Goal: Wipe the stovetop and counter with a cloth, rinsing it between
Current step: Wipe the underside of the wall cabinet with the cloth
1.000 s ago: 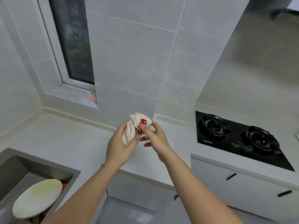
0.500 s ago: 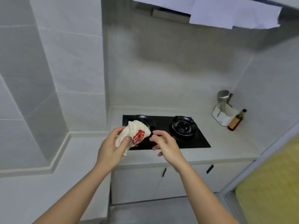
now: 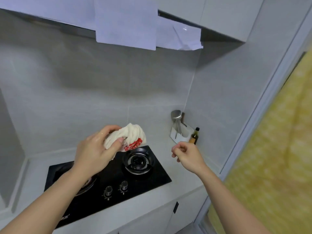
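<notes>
My left hand [image 3: 94, 152] grips a bunched white cloth [image 3: 131, 134] with a red print, held in the air above the black glass stovetop [image 3: 108, 179]. The stovetop has two burners; the right burner [image 3: 138, 162] shows fully, while my left forearm covers most of the left one. Two knobs [image 3: 116, 187] sit at its front edge. My right hand [image 3: 185, 153] hovers to the right of the cloth, over the pale counter [image 3: 179, 168], its fingers loosely curled and holding nothing.
A white utensil holder [image 3: 180, 134] with a metal ladle and a small oil bottle [image 3: 195, 135] stand in the back right corner. White paper sheets [image 3: 126, 26] hang from the hood overhead. A yellow surface [image 3: 273, 149] fills the right side. Cabinet fronts [image 3: 152, 218] lie below the counter.
The view has swung right from the sink corner to face the stovetop. My right hand has let go of the cloth and moved off to the right; my left hand keeps the cloth.
</notes>
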The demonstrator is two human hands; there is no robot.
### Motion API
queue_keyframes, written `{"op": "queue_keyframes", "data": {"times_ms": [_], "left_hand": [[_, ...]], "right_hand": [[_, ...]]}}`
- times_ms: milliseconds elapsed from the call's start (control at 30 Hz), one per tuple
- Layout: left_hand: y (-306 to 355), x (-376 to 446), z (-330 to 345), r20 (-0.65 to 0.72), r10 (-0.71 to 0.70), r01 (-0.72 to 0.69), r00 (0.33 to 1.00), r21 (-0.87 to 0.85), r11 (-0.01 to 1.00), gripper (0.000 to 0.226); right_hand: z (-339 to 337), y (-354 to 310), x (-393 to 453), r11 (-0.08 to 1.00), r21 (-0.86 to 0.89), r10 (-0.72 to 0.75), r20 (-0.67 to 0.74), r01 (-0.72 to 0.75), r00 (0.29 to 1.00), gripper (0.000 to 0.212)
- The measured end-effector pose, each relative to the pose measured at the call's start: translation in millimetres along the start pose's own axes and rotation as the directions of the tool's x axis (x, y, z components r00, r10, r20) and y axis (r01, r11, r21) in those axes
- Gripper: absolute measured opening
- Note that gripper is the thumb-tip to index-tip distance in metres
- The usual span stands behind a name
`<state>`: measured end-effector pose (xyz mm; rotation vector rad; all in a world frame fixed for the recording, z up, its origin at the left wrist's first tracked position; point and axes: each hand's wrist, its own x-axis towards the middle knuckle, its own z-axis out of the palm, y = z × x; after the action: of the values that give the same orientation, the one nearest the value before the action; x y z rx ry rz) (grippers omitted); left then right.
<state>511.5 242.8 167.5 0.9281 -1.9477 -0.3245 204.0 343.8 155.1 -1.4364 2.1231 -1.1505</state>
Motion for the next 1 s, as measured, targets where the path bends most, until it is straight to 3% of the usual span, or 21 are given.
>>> {"op": "queue_keyframes", "data": {"times_ms": [100,200,433,567,767,1000], "left_hand": [[13,70,21,0.044,0.213,-0.216,0.976,0.083,0.973,0.042],[47,138,40,0.002,0.397,-0.39,0.918,0.201,0.899,0.044],[147,286,59,-0.109,0.563,-0.492,0.82,0.37,0.788,0.069],[193,345,74,-0.209,0.6,-0.449,0.772,0.489,0.748,0.057],[248,403,110,-0.248,0.649,-0.375,0.719,0.648,0.663,0.037],[240,447,136,-0.271,0.594,-0.198,0.757,0.772,0.604,0.041]], "right_hand": [[-35,-10,53,0.986,-0.152,-0.072,-0.057,0.063,0.996,0.021],[-81,-24,104,0.942,-0.328,-0.12,-0.151,0.065,0.981,0.02],[-187,-46,224,0.885,-0.461,-0.249,-0.351,0.065,0.903,0.026],[-239,-58,296,0.857,-0.495,-0.369,-0.391,0.146,0.843,0.028],[-294,-77,377,0.77,-0.578,-0.566,-0.426,0.269,0.705,0.033],[-321,-120,441,0.542,-0.77,-0.789,-0.326,0.338,0.521,0.03]]}}
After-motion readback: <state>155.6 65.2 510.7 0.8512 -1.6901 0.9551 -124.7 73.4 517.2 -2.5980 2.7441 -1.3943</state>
